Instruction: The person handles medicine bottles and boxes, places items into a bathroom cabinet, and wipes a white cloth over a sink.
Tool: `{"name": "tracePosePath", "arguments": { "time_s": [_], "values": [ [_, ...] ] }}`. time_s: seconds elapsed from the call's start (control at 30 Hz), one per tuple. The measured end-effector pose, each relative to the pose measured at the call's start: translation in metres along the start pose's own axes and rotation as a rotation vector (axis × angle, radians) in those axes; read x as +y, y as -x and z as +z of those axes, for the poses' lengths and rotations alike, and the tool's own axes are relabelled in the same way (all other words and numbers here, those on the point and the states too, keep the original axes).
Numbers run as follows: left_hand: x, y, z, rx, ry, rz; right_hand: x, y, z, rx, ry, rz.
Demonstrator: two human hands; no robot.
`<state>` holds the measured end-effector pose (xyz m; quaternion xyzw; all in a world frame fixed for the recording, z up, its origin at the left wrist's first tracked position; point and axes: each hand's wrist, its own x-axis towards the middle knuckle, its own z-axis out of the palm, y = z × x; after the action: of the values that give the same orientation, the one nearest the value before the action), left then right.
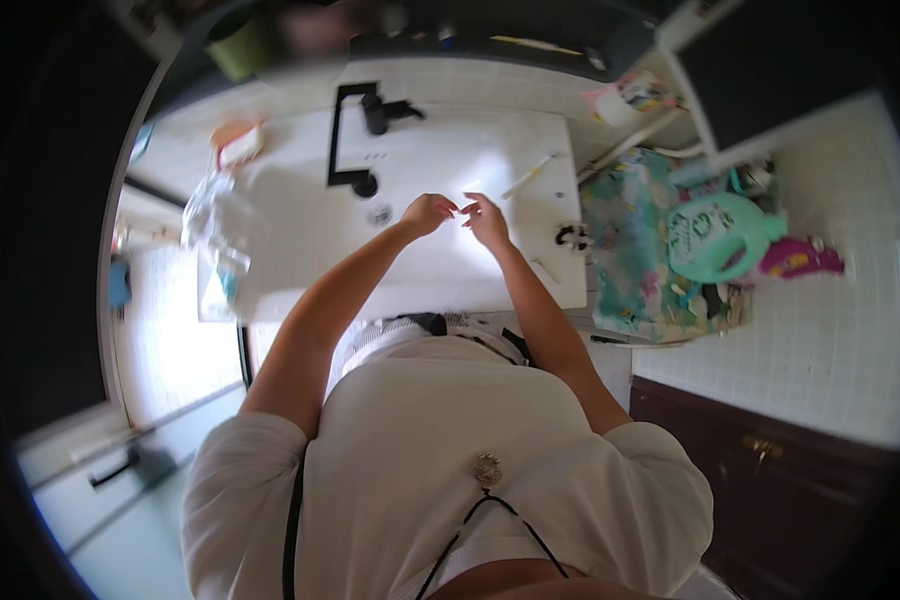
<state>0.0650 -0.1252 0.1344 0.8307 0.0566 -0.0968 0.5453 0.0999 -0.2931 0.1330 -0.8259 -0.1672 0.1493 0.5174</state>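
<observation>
My left hand [428, 214] is over the white sink [292, 247], its fingers bent inward. Close by on the right, my right hand [484, 217] has its fingers curled towards the left hand, fingertips nearly together. Whether a small thing lies between the fingertips is too small to tell. Behind my left hand stands the black faucet [334, 135], near the metal drain [379, 214]. A toothbrush-like yellow and white stick [527, 177] lies on the sink to the right of my right hand, and a thin pale stick [547, 270] lies nearer me.
A green detergent bottle [709, 236] rests on a patterned cloth [619, 247] at the right. A black and white object [572, 237] sits on the sink's right edge. A clear plastic bag [214, 214] hangs over the left edge, below a soap dish [238, 144].
</observation>
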Motion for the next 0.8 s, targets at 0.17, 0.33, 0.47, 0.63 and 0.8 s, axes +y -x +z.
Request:
{"name": "tracePosePath", "arguments": {
  "time_s": [0.17, 0.33, 0.47, 0.63, 0.8],
  "values": [
    [-0.042, 0.053, -0.033, 0.055, 0.009, -0.192, -0.018, -0.003, 0.044, -0.179, -0.135, 0.120],
    [-0.061, 0.084, -0.063, 0.246, 0.228, -0.241, -0.059, -0.015, 0.098, -0.388, -0.283, 0.264],
    [-0.048, 0.120, -0.090, 0.367, 0.308, -0.243, -0.083, -0.024, 0.133, -0.451, -0.410, 0.407],
    [-0.057, 0.159, -0.134, 0.380, 0.777, -0.358, -0.078, -0.033, 0.174, -0.551, -1.008, 0.647],
    [-0.073, 0.204, -0.169, 0.500, 1.059, -0.280, -0.102, -0.028, 0.223, -0.685, -1.238, 0.716]
  ]
}}
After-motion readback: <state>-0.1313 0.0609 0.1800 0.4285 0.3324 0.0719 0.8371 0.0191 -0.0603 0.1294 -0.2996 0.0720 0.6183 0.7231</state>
